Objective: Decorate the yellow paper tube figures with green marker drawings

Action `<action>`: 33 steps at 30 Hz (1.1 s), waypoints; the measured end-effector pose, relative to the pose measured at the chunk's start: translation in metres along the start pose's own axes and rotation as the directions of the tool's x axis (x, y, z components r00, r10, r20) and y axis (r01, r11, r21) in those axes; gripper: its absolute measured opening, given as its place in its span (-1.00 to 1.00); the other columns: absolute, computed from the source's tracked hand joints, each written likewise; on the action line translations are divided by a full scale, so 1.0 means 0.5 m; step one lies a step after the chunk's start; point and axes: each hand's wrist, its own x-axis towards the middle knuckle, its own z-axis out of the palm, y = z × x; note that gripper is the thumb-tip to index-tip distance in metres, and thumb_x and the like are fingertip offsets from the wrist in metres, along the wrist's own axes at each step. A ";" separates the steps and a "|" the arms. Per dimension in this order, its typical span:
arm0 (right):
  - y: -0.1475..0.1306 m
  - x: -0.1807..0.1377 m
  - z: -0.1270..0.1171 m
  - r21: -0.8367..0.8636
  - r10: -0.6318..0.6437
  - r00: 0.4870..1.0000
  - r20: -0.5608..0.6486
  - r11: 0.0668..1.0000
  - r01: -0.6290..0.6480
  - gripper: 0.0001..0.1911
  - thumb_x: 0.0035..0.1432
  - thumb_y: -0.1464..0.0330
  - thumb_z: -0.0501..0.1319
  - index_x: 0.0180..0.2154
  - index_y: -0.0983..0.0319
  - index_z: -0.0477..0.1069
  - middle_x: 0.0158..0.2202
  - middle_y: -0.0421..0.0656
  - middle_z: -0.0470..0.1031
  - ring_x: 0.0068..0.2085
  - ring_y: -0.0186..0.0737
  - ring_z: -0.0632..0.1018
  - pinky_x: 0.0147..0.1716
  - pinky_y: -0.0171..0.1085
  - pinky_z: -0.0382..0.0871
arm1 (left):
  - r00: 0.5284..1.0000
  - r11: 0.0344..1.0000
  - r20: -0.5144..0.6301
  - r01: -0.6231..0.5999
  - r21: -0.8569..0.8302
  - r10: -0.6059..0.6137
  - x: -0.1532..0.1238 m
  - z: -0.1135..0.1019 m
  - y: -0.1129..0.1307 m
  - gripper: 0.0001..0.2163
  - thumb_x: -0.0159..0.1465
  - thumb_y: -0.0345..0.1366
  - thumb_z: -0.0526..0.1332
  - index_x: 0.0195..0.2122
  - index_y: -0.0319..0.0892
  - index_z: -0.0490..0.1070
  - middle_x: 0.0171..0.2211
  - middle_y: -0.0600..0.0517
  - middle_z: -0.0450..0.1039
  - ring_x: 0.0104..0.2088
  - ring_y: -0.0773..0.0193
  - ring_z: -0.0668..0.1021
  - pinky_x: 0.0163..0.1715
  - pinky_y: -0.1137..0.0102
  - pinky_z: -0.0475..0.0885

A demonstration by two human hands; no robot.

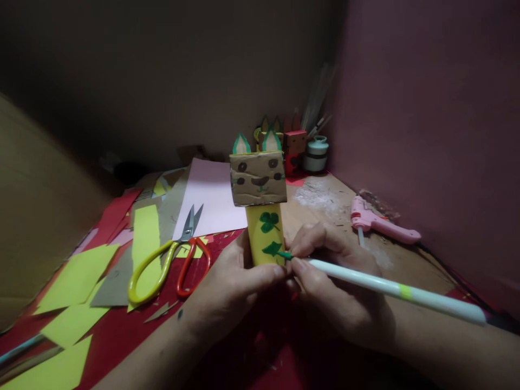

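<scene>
scissors [187, 234]: red-and-yellow handled, blades parted, tips over pink sheet [215, 195] | yellow papers [77, 273]: left, overlapping | red figure [296, 147]: back, beside pale-blue jar [316, 153] | glue gun [377, 223]: pink, on worktop [339, 208] at right, near wall [430, 135]

Scissors [187, 236] lie left of the figure [260, 195] (glue gun [376, 222] right).

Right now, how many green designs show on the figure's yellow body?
2: a clover high on the yellow body and a pointed leaf below it, beside the pen. More may be hidden by the left hand or on unseen sides.
</scene>
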 end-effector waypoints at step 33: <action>0.006 0.010 0.000 0.075 0.038 0.999 -0.031 0.997 -0.035 -0.87 0.23 0.48 0.20 -0.33 0.14 0.34 -0.56 -0.33 0.44 -0.59 -0.34 0.50 -0.63 -0.36 0.37 | 1.000 1.000 -0.009 0.026 -0.011 -0.026 -0.001 0.001 -0.003 -0.72 0.10 -0.44 0.51 -0.18 -0.20 0.53 -0.33 0.01 0.62 -0.35 0.24 0.63 -0.26 0.36 0.56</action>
